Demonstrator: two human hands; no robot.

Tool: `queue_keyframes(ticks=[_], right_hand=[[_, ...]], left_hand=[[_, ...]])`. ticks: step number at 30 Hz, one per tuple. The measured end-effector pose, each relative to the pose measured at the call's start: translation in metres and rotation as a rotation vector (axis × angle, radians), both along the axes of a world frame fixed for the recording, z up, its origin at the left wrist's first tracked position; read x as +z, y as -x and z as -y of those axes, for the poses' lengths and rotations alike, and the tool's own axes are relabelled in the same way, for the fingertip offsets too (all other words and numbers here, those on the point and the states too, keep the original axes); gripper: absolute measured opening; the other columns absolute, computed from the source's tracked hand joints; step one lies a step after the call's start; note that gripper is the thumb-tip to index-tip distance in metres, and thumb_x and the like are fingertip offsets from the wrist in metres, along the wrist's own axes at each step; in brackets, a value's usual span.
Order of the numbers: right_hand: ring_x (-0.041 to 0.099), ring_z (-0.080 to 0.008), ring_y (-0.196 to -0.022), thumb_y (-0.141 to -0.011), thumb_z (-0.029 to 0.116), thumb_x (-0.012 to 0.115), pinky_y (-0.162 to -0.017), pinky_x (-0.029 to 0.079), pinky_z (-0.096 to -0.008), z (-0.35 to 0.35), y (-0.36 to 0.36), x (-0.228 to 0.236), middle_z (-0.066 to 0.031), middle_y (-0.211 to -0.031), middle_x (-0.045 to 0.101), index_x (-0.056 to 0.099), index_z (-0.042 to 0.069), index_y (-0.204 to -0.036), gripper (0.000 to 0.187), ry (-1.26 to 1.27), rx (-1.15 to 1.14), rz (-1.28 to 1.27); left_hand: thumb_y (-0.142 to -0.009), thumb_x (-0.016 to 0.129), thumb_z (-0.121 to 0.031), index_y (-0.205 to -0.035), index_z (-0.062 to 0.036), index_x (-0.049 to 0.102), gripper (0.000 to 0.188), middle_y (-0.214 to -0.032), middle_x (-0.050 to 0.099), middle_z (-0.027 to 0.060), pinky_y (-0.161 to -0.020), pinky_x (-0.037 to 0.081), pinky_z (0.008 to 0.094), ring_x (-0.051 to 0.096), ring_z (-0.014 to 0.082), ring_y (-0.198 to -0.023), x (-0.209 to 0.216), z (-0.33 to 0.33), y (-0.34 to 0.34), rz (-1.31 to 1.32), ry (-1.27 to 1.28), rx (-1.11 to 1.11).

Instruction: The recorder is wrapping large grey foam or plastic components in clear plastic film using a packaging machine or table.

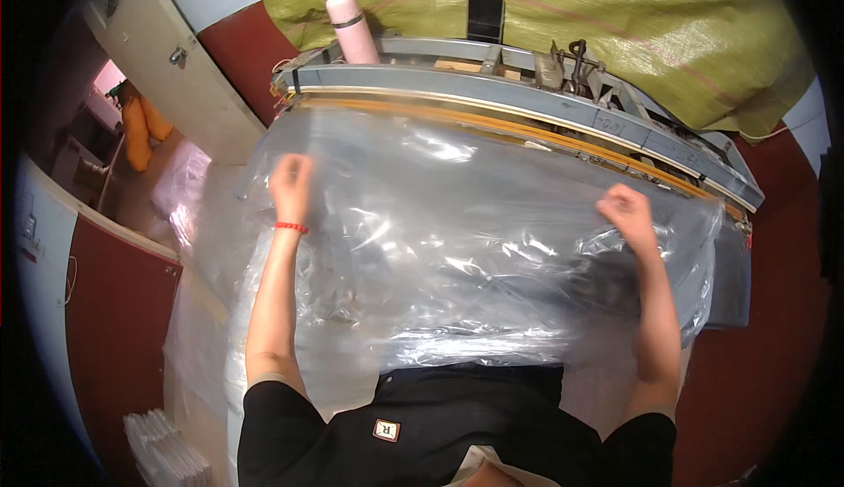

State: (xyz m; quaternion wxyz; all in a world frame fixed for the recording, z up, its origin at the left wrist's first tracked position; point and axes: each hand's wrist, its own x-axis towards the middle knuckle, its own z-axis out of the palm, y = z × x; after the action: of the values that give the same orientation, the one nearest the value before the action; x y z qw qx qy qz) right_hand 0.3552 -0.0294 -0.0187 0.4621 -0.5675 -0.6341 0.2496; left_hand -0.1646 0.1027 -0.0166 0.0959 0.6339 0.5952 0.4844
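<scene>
Both hands, left hand (291, 184), right hand (626, 212), apparently pinching clear plastic sheet (457, 223), beside sealing bar (527, 118)

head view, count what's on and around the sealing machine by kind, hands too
hands: 2, left hand and right hand, both gripping the clear plastic sheet
clear plastic sheet: 1
long grey sealing machine: 1
pink bottle: 1
dark phone: 1
green woven sack: 1
red bracelet: 1
total: 8
</scene>
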Motion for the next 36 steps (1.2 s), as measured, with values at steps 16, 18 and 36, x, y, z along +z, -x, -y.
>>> queue_keyframes(ticks=[16,18,36], right_hand=[[0.035,-0.0069,-0.057,-0.078,0.020,0.061,-0.053,0.033,-0.0204,0.212,-0.256,-0.050,0.0020,-0.057,0.040,0.052,0.000,-0.068,0.024,-0.016,-0.945,0.430],[0.035,-0.0070,-0.057,-0.078,0.020,0.061,-0.053,0.033,-0.0203,0.212,-0.254,-0.048,0.0021,-0.057,0.040,0.052,0.000,-0.068,0.024,-0.036,-0.947,0.436],[0.036,-0.0075,-0.059,-0.079,0.024,0.060,-0.055,0.034,-0.0210,0.224,-0.279,-0.051,0.0006,-0.059,0.039,0.051,0.000,-0.071,0.026,0.040,-1.009,0.452]], left_hand=[[-0.078,0.054,-0.039,-0.129,-0.0010,0.026,0.070,-0.136,0.021,0.0162,-0.099,0.016,0.0490,0.015,0.0334,-0.127,-0.018,0.056,-0.059,-0.774,0.200,-0.421],[-0.077,0.056,-0.035,-0.126,-0.0008,0.031,0.065,-0.135,0.024,0.0166,-0.099,0.020,0.0453,0.019,0.0332,-0.126,-0.020,0.048,-0.055,-0.781,0.122,-0.392],[-0.077,0.057,-0.016,-0.098,-0.0063,0.055,0.023,-0.068,0.059,0.0115,-0.059,0.045,0.0359,0.057,0.0283,-0.064,-0.008,0.045,-0.062,-0.492,0.138,-0.229]])
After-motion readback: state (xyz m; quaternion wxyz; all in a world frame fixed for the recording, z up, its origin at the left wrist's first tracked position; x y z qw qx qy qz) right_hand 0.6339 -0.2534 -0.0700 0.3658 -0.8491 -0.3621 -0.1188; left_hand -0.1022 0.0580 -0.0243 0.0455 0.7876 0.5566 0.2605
